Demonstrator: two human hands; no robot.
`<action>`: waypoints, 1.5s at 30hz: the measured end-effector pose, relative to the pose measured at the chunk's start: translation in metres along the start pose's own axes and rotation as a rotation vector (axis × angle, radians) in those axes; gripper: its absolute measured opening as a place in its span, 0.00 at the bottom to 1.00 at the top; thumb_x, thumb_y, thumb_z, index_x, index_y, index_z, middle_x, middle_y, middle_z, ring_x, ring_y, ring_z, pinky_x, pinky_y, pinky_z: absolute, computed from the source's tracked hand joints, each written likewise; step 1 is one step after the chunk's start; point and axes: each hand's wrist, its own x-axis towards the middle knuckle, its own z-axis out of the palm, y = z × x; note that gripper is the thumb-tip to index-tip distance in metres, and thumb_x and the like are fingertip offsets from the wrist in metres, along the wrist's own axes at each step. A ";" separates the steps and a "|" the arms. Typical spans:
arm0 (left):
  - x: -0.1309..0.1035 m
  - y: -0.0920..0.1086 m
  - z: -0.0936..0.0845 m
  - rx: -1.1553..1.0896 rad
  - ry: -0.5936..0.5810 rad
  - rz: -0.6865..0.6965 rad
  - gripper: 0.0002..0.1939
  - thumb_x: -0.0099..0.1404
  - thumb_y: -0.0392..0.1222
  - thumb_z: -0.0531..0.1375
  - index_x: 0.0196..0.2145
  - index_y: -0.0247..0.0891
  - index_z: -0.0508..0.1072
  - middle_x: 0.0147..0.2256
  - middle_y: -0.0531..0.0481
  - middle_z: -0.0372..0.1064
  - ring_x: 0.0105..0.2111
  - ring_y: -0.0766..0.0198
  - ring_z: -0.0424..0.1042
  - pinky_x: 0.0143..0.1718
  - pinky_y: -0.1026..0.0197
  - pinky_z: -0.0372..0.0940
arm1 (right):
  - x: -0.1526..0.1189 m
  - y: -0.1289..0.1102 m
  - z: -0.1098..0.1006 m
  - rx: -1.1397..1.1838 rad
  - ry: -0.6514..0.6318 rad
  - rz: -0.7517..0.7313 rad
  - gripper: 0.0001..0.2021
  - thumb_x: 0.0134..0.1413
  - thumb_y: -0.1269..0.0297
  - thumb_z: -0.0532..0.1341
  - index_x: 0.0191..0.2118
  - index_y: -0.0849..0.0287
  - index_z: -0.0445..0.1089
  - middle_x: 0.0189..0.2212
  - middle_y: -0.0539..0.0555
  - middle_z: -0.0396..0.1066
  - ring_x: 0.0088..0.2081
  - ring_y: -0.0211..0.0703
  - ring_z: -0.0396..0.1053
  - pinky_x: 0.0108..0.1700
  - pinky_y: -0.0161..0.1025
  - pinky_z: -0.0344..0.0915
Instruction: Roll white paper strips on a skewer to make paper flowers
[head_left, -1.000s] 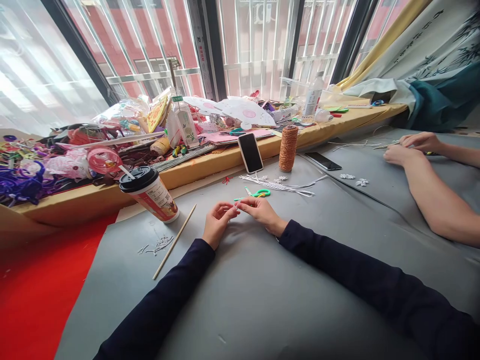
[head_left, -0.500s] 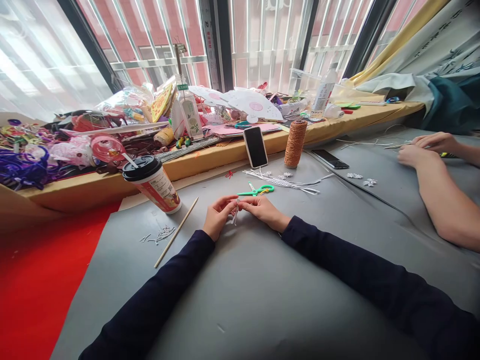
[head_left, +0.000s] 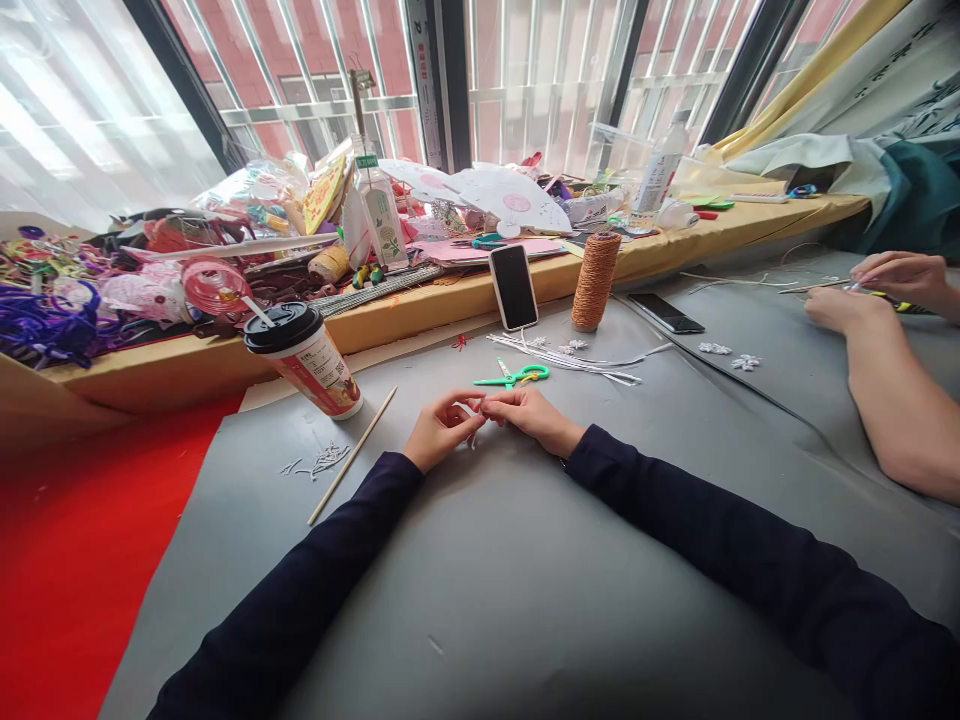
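My left hand (head_left: 442, 430) and my right hand (head_left: 536, 418) meet fingertip to fingertip above the grey table. Both are closed in a pinch on a small piece of white cord (head_left: 472, 440), whose ends hang below the left fingers; most of it is hidden by the fingers. Just beyond lie green-handled scissors (head_left: 517, 377). Farther back, long white cords (head_left: 577, 360) are spread out beside small white knotted pieces (head_left: 574, 346). Left of my left hand rest a thin wooden stick (head_left: 352, 455) and a little heap of cut cord bits (head_left: 327, 459).
A lidded paper cup (head_left: 307, 365) stands at the left. A phone (head_left: 514, 288) leans upright by a spool of orange-brown cord (head_left: 596, 283); another phone (head_left: 666, 313) lies flat. A cluttered ledge (head_left: 420, 300) runs behind. At right, another person's hands (head_left: 877, 290) work with something thin.
My fingertips have drawn closer together, and less of the white cord shows between them. The other person's far hand has lifted slightly. The view has shifted a little.
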 end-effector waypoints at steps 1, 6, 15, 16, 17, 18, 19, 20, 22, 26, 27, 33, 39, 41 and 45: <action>0.000 0.001 0.000 -0.001 -0.001 -0.004 0.18 0.54 0.42 0.59 0.43 0.38 0.67 0.31 0.51 0.62 0.21 0.73 0.64 0.21 0.67 0.61 | 0.000 0.000 0.000 0.004 -0.002 0.002 0.13 0.45 0.55 0.58 0.27 0.62 0.71 0.21 0.48 0.63 0.27 0.33 0.58 0.31 0.32 0.55; 0.000 0.004 0.000 -0.097 -0.017 -0.065 0.21 0.55 0.42 0.59 0.47 0.38 0.65 0.31 0.51 0.63 0.23 0.71 0.65 0.27 0.63 0.65 | 0.004 0.002 -0.005 -0.044 -0.001 -0.032 0.14 0.46 0.55 0.57 0.30 0.62 0.71 0.24 0.49 0.65 0.28 0.33 0.59 0.33 0.32 0.56; 0.002 0.000 -0.005 -0.304 0.198 -0.149 0.20 0.51 0.41 0.62 0.43 0.37 0.64 0.30 0.50 0.67 0.30 0.66 0.69 0.36 0.59 0.64 | 0.005 0.009 -0.002 -0.152 -0.012 -0.116 0.16 0.49 0.54 0.55 0.40 0.60 0.65 0.29 0.51 0.67 0.29 0.34 0.62 0.33 0.34 0.60; 0.003 -0.001 -0.005 -0.321 0.226 -0.143 0.20 0.50 0.41 0.62 0.42 0.37 0.64 0.30 0.51 0.67 0.30 0.66 0.69 0.36 0.59 0.64 | 0.004 0.009 0.000 -0.184 -0.015 -0.132 0.17 0.47 0.54 0.57 0.40 0.60 0.64 0.30 0.51 0.68 0.29 0.34 0.63 0.33 0.34 0.61; 0.003 -0.002 -0.006 -0.329 0.242 -0.139 0.20 0.50 0.40 0.63 0.41 0.37 0.64 0.29 0.51 0.67 0.29 0.67 0.69 0.36 0.60 0.64 | 0.002 0.009 0.002 -0.227 -0.014 -0.155 0.18 0.45 0.54 0.59 0.40 0.60 0.63 0.30 0.51 0.68 0.29 0.35 0.63 0.32 0.34 0.61; 0.003 -0.003 -0.006 -0.330 0.248 -0.134 0.20 0.49 0.40 0.63 0.40 0.37 0.64 0.29 0.52 0.66 0.29 0.68 0.68 0.36 0.60 0.64 | 0.001 0.009 0.004 -0.273 -0.009 -0.178 0.18 0.43 0.55 0.61 0.38 0.59 0.63 0.29 0.51 0.68 0.29 0.35 0.64 0.31 0.34 0.61; 0.004 -0.003 -0.006 -0.329 0.250 -0.130 0.20 0.49 0.40 0.63 0.40 0.37 0.64 0.29 0.52 0.66 0.28 0.68 0.68 0.36 0.60 0.64 | 0.000 0.008 0.005 -0.315 0.000 -0.196 0.17 0.43 0.55 0.61 0.37 0.59 0.63 0.29 0.51 0.68 0.29 0.35 0.64 0.31 0.33 0.61; 0.004 -0.003 -0.006 -0.329 0.252 -0.125 0.20 0.49 0.40 0.63 0.40 0.37 0.64 0.28 0.53 0.66 0.28 0.69 0.68 0.36 0.60 0.64 | -0.001 0.008 0.006 -0.348 0.010 -0.207 0.15 0.44 0.56 0.60 0.37 0.59 0.63 0.29 0.51 0.68 0.29 0.35 0.65 0.31 0.33 0.61; 0.004 -0.003 -0.006 -0.333 0.264 -0.117 0.19 0.49 0.40 0.63 0.39 0.37 0.64 0.28 0.53 0.65 0.28 0.69 0.68 0.36 0.60 0.64 | -0.002 0.006 0.006 -0.382 0.022 -0.217 0.12 0.48 0.57 0.57 0.36 0.59 0.64 0.29 0.51 0.68 0.30 0.35 0.65 0.32 0.34 0.62; 0.005 -0.003 -0.006 -0.343 0.296 -0.108 0.18 0.49 0.40 0.63 0.38 0.37 0.64 0.28 0.54 0.65 0.27 0.69 0.68 0.37 0.59 0.64 | -0.003 0.006 0.006 -0.387 -0.018 -0.238 0.17 0.45 0.59 0.59 0.42 0.58 0.63 0.31 0.51 0.69 0.30 0.36 0.66 0.33 0.34 0.63; 0.005 -0.003 -0.006 -0.337 0.299 -0.107 0.18 0.49 0.40 0.63 0.38 0.38 0.64 0.28 0.54 0.65 0.27 0.69 0.68 0.37 0.59 0.64 | -0.003 0.006 0.006 -0.395 -0.018 -0.245 0.17 0.44 0.59 0.60 0.43 0.58 0.63 0.30 0.51 0.69 0.30 0.36 0.66 0.32 0.34 0.63; 0.005 -0.004 -0.006 -0.306 0.299 -0.082 0.16 0.50 0.39 0.62 0.37 0.38 0.64 0.26 0.55 0.65 0.26 0.70 0.68 0.34 0.62 0.63 | -0.001 0.008 0.001 -0.625 0.092 -0.457 0.10 0.53 0.67 0.52 0.38 0.57 0.68 0.32 0.53 0.69 0.36 0.40 0.64 0.40 0.38 0.61; 0.005 -0.003 -0.004 -0.226 0.352 -0.008 0.15 0.50 0.38 0.62 0.36 0.37 0.64 0.25 0.54 0.65 0.26 0.68 0.69 0.35 0.59 0.64 | 0.003 0.008 -0.011 -0.727 0.109 -0.579 0.11 0.55 0.66 0.50 0.38 0.56 0.69 0.34 0.54 0.68 0.39 0.42 0.62 0.43 0.41 0.59; 0.005 -0.002 -0.003 -0.207 0.382 0.030 0.15 0.50 0.38 0.61 0.36 0.36 0.63 0.27 0.53 0.66 0.28 0.66 0.69 0.35 0.58 0.65 | 0.003 0.008 -0.011 -0.605 0.157 -0.501 0.10 0.54 0.62 0.53 0.40 0.56 0.68 0.34 0.54 0.69 0.37 0.40 0.64 0.43 0.39 0.60; 0.005 0.000 -0.001 -0.149 0.432 0.093 0.14 0.50 0.38 0.62 0.34 0.36 0.62 0.32 0.49 0.68 0.30 0.65 0.70 0.37 0.56 0.65 | 0.005 0.009 -0.009 -0.269 0.177 -0.185 0.17 0.45 0.55 0.60 0.40 0.60 0.67 0.31 0.53 0.70 0.32 0.37 0.66 0.38 0.37 0.62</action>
